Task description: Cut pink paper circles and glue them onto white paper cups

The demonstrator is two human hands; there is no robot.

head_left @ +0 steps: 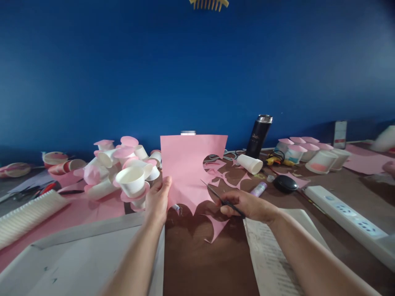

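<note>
My left hand [158, 200] pinches the left edge of a sheet of pink paper [185, 168], which stands upright above the table. Rounded bites are cut from the sheet's right side and lower edge. My right hand [242, 204] is closed around the dark handles of a pair of scissors [226, 202]. Their blades point up and left, close to the sheet's lower right part; whether they touch the paper I cannot tell. Under my right hand lies a pink paper scrap [217, 227], and more curved pink offcuts [233, 179] are spread behind it.
Paper cups with pink discs [131, 181] are heaped on the left, near a long stack of cups [29, 218]. Rightward are a toppled cup [250, 164], a black flask [259, 136], a black mouse [285, 183], a power strip [348, 216] and several pink-topped cups [295, 153].
</note>
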